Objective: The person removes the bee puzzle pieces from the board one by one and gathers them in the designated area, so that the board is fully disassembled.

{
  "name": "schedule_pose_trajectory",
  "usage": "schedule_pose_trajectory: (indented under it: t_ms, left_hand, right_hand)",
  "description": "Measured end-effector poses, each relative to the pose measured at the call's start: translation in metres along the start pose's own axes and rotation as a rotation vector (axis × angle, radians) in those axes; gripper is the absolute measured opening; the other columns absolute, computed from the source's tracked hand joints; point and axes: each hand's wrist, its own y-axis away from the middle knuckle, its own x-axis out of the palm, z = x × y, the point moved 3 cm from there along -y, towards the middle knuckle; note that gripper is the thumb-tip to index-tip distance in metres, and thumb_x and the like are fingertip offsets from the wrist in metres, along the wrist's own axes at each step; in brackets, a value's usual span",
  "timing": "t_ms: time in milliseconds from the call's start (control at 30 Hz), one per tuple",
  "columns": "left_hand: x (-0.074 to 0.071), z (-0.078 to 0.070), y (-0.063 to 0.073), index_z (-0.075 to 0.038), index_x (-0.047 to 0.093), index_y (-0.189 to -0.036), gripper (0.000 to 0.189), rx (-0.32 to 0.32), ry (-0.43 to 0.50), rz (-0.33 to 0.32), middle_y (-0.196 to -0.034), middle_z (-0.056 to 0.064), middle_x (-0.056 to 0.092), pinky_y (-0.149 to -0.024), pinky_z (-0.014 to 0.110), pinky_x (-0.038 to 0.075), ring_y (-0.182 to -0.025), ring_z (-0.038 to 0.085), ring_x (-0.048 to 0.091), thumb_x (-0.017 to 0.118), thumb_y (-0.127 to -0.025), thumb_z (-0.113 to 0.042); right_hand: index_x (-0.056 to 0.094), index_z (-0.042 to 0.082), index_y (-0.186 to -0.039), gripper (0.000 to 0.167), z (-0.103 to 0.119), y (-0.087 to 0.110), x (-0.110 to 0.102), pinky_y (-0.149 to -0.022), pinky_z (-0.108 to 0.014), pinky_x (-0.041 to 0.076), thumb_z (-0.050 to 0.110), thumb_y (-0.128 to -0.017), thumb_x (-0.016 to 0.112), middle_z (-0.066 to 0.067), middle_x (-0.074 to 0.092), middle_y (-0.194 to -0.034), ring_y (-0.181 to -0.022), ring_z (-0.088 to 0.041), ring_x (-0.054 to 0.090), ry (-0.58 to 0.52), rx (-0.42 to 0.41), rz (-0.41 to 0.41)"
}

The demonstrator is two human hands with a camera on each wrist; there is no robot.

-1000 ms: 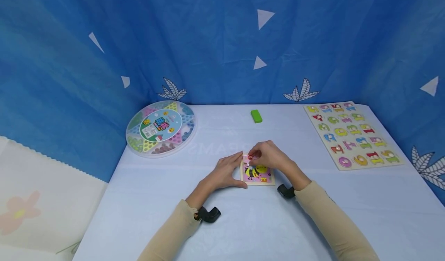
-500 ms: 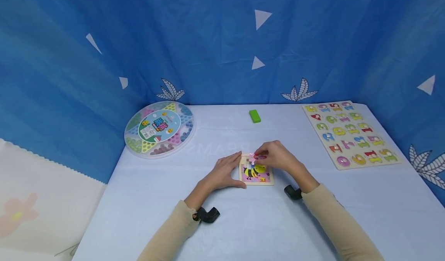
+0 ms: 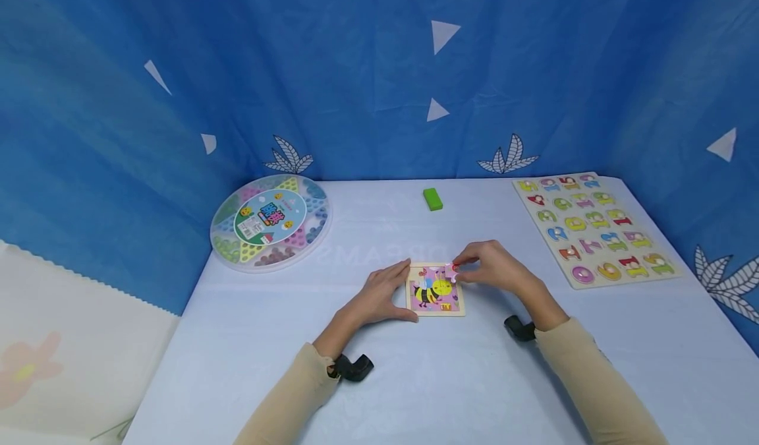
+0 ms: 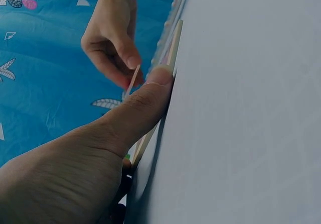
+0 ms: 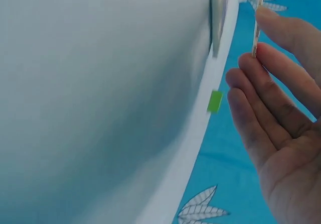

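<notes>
Two hands are on my head view, working at a small bee puzzle (image 3: 431, 295) that lies flat on the white table (image 3: 391, 392), near the middle. My right hand (image 3: 497, 267) has moved furthest: a second ago it was over the puzzle's upper left part, half a second ago over its upper middle, and now it is out beyond the upper right corner. Thumb and forefinger pinch a pink piece (image 3: 452, 271) by its edge; on my right wrist view the other fingers are loosely bent beside it, and the piece stands on edge, clear of the puzzle. With the hand off to the side, I can see the bee's yellow head, which the fingers partly covered half a second ago.

My left hand (image 3: 379, 298) has not shifted along the puzzle. Its fingers are extended and its thumb spread wide, spanning the left side; on my left wrist view the thumb (image 4: 143, 101) rests on the wooden rim, while most of the fingers are hidden.

Around them, the green block (image 3: 433, 199) lies behind the puzzle, the number board (image 3: 587, 233) at the right and the round game box (image 3: 269, 221) at the back left, against the blue cloth (image 3: 356, 89). All three sit slightly further left on my head view than a second ago.
</notes>
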Motion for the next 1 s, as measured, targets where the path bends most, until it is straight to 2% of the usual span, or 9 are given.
schedule_pose_trajectory:
  t_ms: [467, 1000]
  left_hand:
    - [-0.001, -0.002, 0.001, -0.008, 0.022, -0.156, 0.109, 0.007, 0.006, -0.002, -0.164, 0.005, 0.021, -0.116, 0.049, 0.026, -0.151, 0.021, 0.021, 0.077, -0.075, -0.055]
    - [-0.002, -0.001, 0.001, -0.008, 0.022, -0.156, 0.109, 0.012, -0.002, 0.000, -0.164, 0.005, 0.020, -0.117, 0.049, 0.025, -0.151, 0.021, 0.021, 0.077, -0.075, -0.056]
  right_hand:
    - [0.076, 0.010, -0.108, 0.028, -0.034, 0.014, -0.010, -0.087, -0.041, 0.054, 0.020, -0.082, 0.079, -0.002, 0.072, -0.102, -0.096, -0.019, 0.062, 0.020, 0.062, -0.004]
    - [0.076, 0.011, -0.107, 0.029, -0.042, 0.011, -0.009, -0.086, -0.040, 0.053, 0.019, -0.080, 0.081, -0.002, 0.070, -0.101, -0.095, -0.019, 0.060, 0.038, 0.055, -0.003]
